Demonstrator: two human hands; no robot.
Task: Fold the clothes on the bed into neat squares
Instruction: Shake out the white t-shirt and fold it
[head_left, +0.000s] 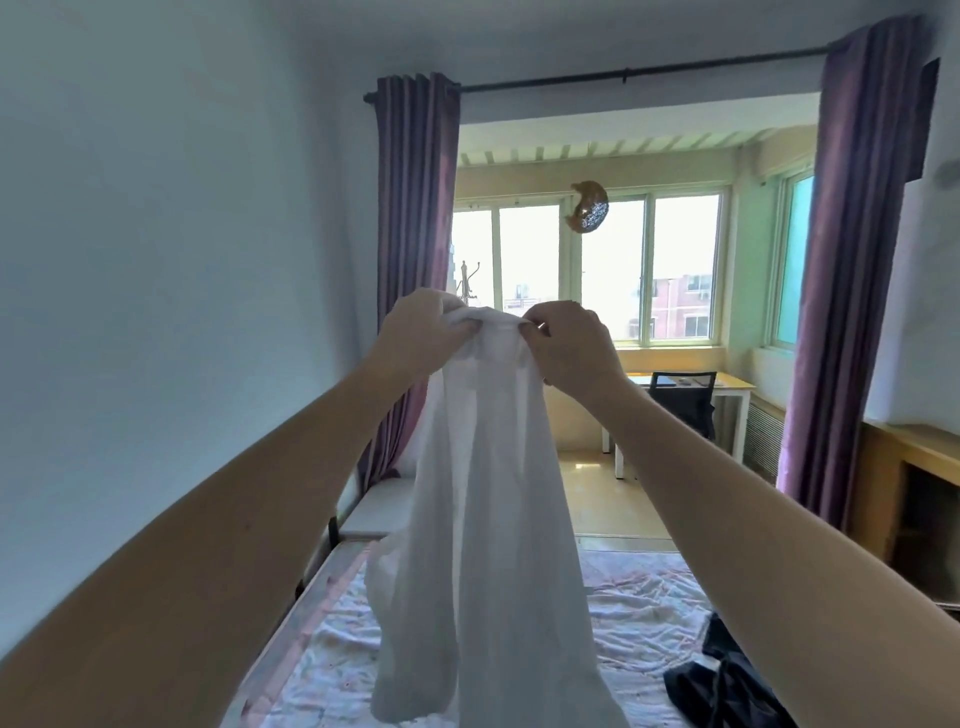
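Bed is lying below white garment; left hand and right hand are pinching its bunched top edge; fabric is hanging thin, limp, light.

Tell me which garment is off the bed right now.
The white garment: both the left hand and the right hand grip its top edge so it hangs. The dark garment lies crumpled on the bed.

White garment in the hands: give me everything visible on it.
The white garment is thin, slightly see-through fabric, unfolded and hanging lengthwise in loose vertical folds. Both hands hold it up in the air above the bed, close together at its bunched top edge: left hand and right hand each pinch the cloth. Its lower end runs out of frame, so any contact with the bed cannot be told.
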